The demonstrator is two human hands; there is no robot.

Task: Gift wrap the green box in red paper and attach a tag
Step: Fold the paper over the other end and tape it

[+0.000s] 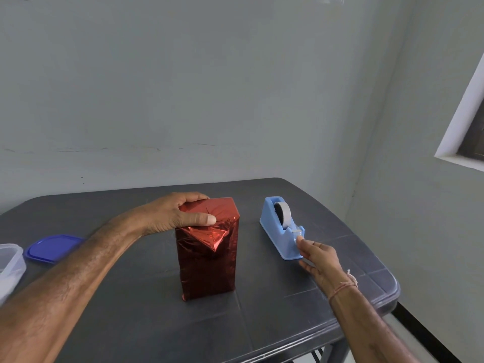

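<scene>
Left hand [170, 213] gripped the top of the wrapped box [208, 260], thumb pinning its folded red flap [209, 235]; right hand [318, 258] pinched the tape end [298, 235] at the blue tape dispenser [281, 229]. Box stood upright mid-table, dispenser near on its right. Risk: thumb lifting early would likely let the foil flap spring open; a hard tug might drag the dispenser. Dark grey table [262, 323]; blue lid [52, 248] and clear tub [10, 265] at left edge; pale wall [209, 87] behind, window frame [461, 127] at right

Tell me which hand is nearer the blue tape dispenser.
Right. The right hand has its fingertips at the near cutter end of the tape dispenser; the left hand grips the top of the red-wrapped box, apart to the dispenser's left.
</scene>
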